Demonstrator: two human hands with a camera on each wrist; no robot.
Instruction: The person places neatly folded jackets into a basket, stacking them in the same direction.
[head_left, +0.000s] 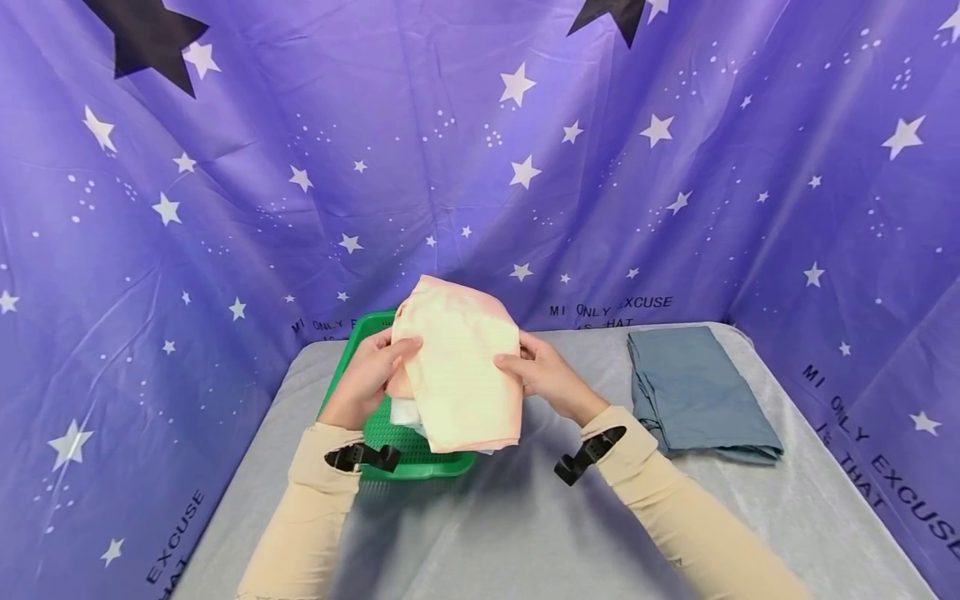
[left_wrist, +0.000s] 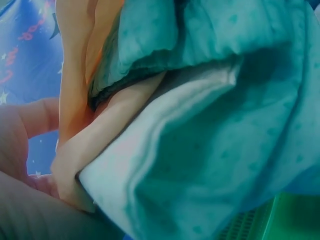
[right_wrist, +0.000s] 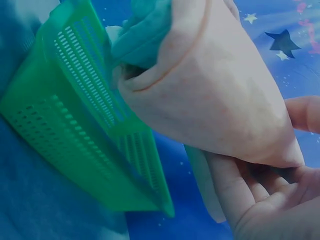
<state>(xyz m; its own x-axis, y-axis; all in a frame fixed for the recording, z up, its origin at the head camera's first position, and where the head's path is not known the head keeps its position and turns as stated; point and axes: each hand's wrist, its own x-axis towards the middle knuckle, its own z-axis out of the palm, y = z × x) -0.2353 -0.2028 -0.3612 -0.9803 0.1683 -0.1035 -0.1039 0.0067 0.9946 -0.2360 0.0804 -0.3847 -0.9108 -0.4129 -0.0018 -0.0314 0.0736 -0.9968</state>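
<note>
Between both hands a folded peach-coloured cloth garment (head_left: 463,367) is held up above the green basket. My left hand (head_left: 367,375) pinches its left side, thumb on the front face. On the opposite edge my right hand (head_left: 551,375) grips it, thumb in front and fingers behind. Under the peach layer hangs a pale cloth with small marks (left_wrist: 210,165), tinted teal in the left wrist view and whitish in the head view. In the right wrist view the peach garment (right_wrist: 220,95) bulges toward the camera. Whether the two cloths are one piece I cannot tell.
The green perforated basket (head_left: 420,472) stands on the grey covered table (head_left: 480,542), partly behind the garment. A folded blue-grey cloth (head_left: 697,387) lies at the table's right. Purple star-printed curtains (head_left: 420,167) enclose the table at the back and sides.
</note>
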